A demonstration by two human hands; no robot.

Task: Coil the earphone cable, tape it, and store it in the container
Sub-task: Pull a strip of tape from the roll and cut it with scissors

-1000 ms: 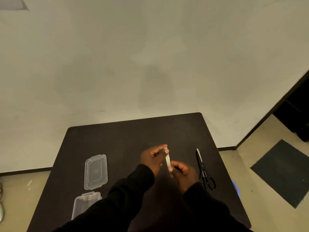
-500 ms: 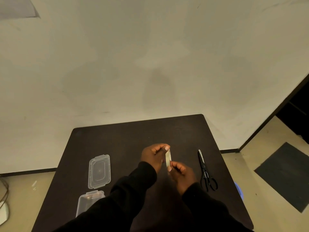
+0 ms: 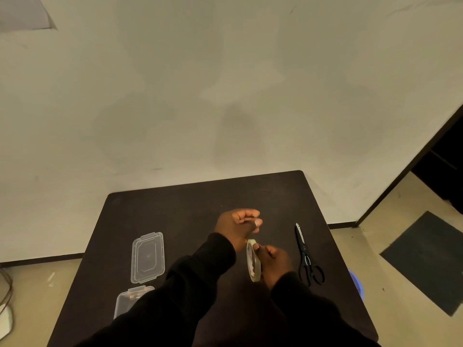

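Note:
My right hand (image 3: 273, 261) grips a roll of clear tape (image 3: 253, 262), held on edge above the dark table (image 3: 190, 209). Just beyond the roll, my left hand (image 3: 238, 222) has its fingertips pinched together; it seems to hold the tape's free end, though the strip itself is too faint to see. The clear container (image 3: 127, 300) lies at the table's near left, partly hidden by my left sleeve. Its clear lid (image 3: 147, 257) lies flat behind it. No earphone cable can be made out.
Black scissors (image 3: 307, 259) lie on the table to the right of my hands, tips pointing away. A pale wall rises behind the table. A dark floor mat (image 3: 426, 259) and a blue object (image 3: 357, 281) sit on the floor at the right.
My left hand has moved away from the right hand, toward the far side. The tape roll now sits lower in my right hand, and more of its side shows.

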